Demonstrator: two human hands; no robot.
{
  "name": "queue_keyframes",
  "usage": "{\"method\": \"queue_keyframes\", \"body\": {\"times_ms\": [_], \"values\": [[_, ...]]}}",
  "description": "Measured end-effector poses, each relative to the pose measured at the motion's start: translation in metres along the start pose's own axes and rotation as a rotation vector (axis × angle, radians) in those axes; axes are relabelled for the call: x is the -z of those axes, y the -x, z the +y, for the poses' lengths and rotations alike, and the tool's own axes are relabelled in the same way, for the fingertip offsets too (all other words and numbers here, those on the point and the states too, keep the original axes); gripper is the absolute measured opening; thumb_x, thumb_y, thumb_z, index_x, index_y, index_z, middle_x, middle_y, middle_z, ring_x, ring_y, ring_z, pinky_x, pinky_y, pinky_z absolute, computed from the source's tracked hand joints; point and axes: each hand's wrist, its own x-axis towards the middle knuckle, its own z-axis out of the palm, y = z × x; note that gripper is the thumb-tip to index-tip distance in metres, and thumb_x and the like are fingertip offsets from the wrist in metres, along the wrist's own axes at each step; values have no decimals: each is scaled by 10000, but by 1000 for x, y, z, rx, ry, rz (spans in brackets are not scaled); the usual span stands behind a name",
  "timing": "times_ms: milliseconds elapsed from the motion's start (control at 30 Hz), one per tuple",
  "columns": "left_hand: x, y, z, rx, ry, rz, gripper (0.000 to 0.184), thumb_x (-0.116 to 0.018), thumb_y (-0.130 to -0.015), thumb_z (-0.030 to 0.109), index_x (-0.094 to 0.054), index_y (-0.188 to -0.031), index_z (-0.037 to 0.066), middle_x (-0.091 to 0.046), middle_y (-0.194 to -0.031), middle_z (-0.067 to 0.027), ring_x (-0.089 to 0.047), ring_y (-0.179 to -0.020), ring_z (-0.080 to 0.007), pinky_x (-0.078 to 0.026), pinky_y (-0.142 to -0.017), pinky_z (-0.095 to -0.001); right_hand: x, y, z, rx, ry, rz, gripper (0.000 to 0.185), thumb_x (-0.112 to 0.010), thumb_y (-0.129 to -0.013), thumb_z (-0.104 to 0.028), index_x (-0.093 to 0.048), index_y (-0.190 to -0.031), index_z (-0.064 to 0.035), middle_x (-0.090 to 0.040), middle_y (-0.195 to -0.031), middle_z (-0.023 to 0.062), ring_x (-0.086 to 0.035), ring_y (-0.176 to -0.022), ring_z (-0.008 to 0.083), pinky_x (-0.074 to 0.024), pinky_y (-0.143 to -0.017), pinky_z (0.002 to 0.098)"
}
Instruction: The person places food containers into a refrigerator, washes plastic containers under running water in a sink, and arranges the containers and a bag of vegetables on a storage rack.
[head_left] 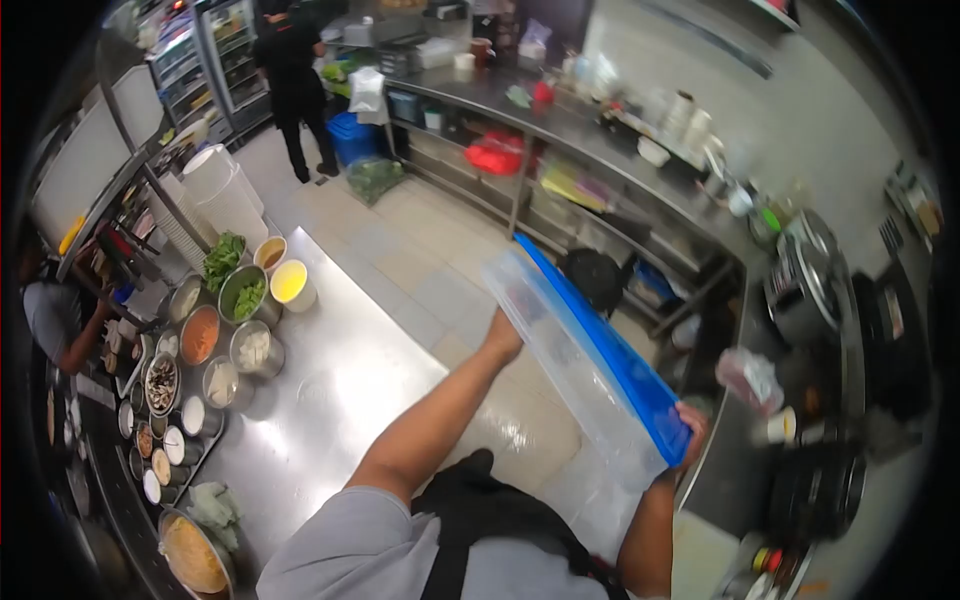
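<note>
A long clear plastic container (580, 375) with a blue lid (610, 355) is held tilted in front of my body, between the steel table and the right counter. My left hand (507, 335) touches its far left side, the fingers partly hidden behind the clear wall. At the near right end, my right hand (690, 435) has its fingers wrapped over the blue lid's edge. Through the clear wall no contents can be made out.
On the left stands a steel table (330, 400) with several bowls and tubs of food. A steel counter (480, 95) with lower shelves runs along the wall. A person in black (290, 80) stands at the back; another person's arm (85, 340) shows at far left.
</note>
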Motion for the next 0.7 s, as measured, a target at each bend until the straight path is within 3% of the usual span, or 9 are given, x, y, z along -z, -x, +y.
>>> {"method": "queue_keyframes", "body": {"times_ms": [167, 233, 267, 300, 367, 433, 567, 633, 700], "values": [[-1, -97, -12, -63, 115, 39, 384, -507, -976, 272, -526, -1253, 6, -579, -1208, -112, -541, -1114, -213, -438, -975, -350, -56, -80, 39, 92, 69, -58, 248, -661, -842, -180, -500, -971, -42, -627, -1002, 159, -612, -959, 289, -493, -873, 405], [1, -141, -36, -200, -155, 86, 358, -544, -941, 210, -539, -1230, -1, -589, -1195, -130, -538, -1107, -221, -439, -968, -368, -83, -104, 69, 150, 87, -28, 254, -662, -839, -173, -497, -984, -44, -624, -1016, 158, -610, -978, 292, -490, -884, 407], [3, -177, -85, -187, 171, 135, 339, -515, -951, 199, -542, -1223, -1, -582, -1219, -149, -532, -1126, -247, -425, -985, -385, -95, -107, 93, 138, 72, -22, 255, -659, -837, -158, -491, -991, -44, -620, -1028, 157, -608, -988, 291, -492, -885, 406], [2, -191, -67, -214, 168, 143, 339, -515, -951, 199, -542, -1223, -1, -582, -1219, -149, -532, -1126, -247, -425, -985, -385, -107, -107, 118, 123, 57, -16, 256, -655, -835, -143, -485, -998, -43, -616, -1040, 156, -607, -998, 291, -495, -885, 405], [1, -189, -13, 21, -196, 159, 349, -513, -951, 200, -534, -1240, 5, -566, -1261, -154, -514, -1170, -265, -403, -1013, -397, -134, -112, 153, 81, -33, -114, 212, -632, -842, -126, -483, -968, -43, -618, -1023, 157, -615, -982, 298, -500, -873, 407], [39, -223, -120, -194, -274, 218, 380, -529, -955, 219, -519, -1269, 5, -542, -1308, -144, -511, -1195, -264, -400, -1026, -384, -167, -121, 192, 128, -78, -92, 194, -622, -851, -153, -490, -933, -36, -633, -951, 153, -631, -912, 305, -506, -840, 418], [54, -243, -74, -112, -11, 296, 399, -541, -955, 190, -488, -1308, 12, -528, -1328, -130, -500, -1215, -249, -396, -1038, -372, -241, -162, 230, 123, -201, -205, 235, -642, -840, -206, -493, -897, -32, -641, -884, 148, -635, -838, 310, -509, -798, 422], [61, -254, -52, -289, -368, 462, 414, -545, -948, 137, -457, -1334, 15, -536, -1310, -126, -506, -1211, -234, -397, -1041, -355, -285, -191, 239, 112, -352, -314, 311, -702, -781, -234, -497, -901, -34, -641, -896, 153, -632, -832, 312, -505, -777, 416], [88, -266, -44, -238, -359, 526, 423, -543, -944, 118, -445, -1343, 16, -543, -1297, -123, -517, -1196, -228, -409, -1027, -351, -334, -211, 251, 147, -392, -332, 356, -742, -737, -242, -509, -911, -37, -640, -904, 153, -632, -843, 312, -503, -778, 407]]}}
